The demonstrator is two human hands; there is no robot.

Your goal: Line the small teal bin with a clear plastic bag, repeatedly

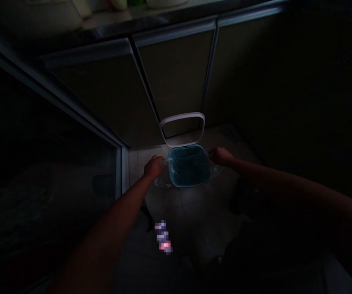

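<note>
A blue plastic bin [189, 167] stands on the tiled floor, with its white lid frame [182, 129] raised upright at the back. A clear plastic bag [163, 182] lines the bin and flares out past its rim on both sides. My left hand [155, 167] grips the bag at the bin's left rim. My right hand [221, 156] is at the right rim, its fingers closed on the bag's edge. The inside of the bin is dim, and I cannot make out any contents.
Dark cabinet doors [176, 73] rise behind the bin, below a countertop [108, 20] holding several items. A framed glass panel [71, 143] runs along the left. A pixelated patch [162, 237] covers something on the floor near me.
</note>
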